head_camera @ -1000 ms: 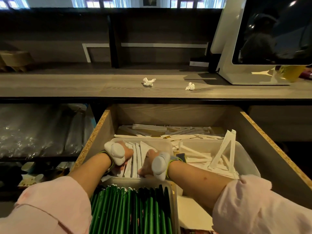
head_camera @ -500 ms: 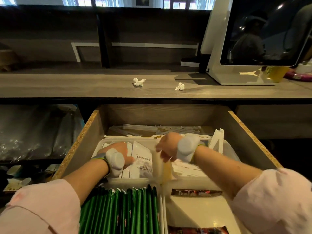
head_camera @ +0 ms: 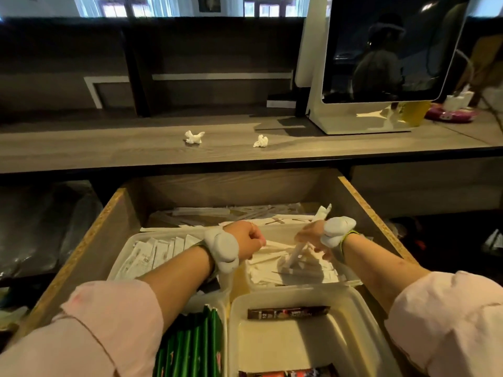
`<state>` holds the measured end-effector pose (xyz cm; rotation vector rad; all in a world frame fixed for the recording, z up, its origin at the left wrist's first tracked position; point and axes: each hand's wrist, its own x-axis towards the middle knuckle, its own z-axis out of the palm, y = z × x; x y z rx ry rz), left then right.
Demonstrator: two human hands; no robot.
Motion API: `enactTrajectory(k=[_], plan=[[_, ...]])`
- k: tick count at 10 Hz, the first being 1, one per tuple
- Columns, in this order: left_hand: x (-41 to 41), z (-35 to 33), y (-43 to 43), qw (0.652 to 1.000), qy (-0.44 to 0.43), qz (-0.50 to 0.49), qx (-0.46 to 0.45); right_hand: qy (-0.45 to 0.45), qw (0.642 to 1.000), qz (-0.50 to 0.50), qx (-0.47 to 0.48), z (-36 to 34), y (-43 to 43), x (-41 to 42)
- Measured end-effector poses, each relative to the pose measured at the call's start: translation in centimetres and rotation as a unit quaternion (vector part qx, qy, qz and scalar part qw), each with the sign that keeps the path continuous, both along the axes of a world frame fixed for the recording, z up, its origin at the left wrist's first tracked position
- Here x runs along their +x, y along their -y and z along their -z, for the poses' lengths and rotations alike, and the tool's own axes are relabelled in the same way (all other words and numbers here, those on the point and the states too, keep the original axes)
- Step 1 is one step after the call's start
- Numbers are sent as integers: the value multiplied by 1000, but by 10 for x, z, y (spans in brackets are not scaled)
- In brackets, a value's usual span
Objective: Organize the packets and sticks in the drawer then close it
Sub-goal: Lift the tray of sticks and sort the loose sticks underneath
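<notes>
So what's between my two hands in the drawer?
Head view: loose white sticks in a clear tray lie between the left hand and the right hand, which grips one stick.

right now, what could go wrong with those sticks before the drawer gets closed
1. The right hand holds white sticks upright; left standing, they might catch under the counter when the drawer shuts.
2. Loose sticks behind the trays could slide further back and get missed.
</notes>
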<state>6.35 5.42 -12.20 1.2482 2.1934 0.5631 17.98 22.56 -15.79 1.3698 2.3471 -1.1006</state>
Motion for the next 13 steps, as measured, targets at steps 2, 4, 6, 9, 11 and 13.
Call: enactTrajectory(k=[2, 4, 6, 9, 11, 13], plan=[[15, 14, -23, 996, -75, -4, -39, -46, 996, -37, 74, 1, 15, -4], [6, 10, -39, 986, -166, -20, -17, 54, 937, -224, 262, -22, 16, 2], [-10, 21, -31, 987, -139, -76, 26, 126, 923, -306, 195, 3, 17, -1], [-32, 42, -22, 972, -177, -123, 92, 60, 942, -264, 197, 25, 17, 4], [-41, 30, -32, 923, -376, 66, -55, 118, 935, -294, 159, 19, 26, 4], [-43, 24, -47, 889, -391, 144, -188, 107, 953, -249, 136, 26, 28, 2]])
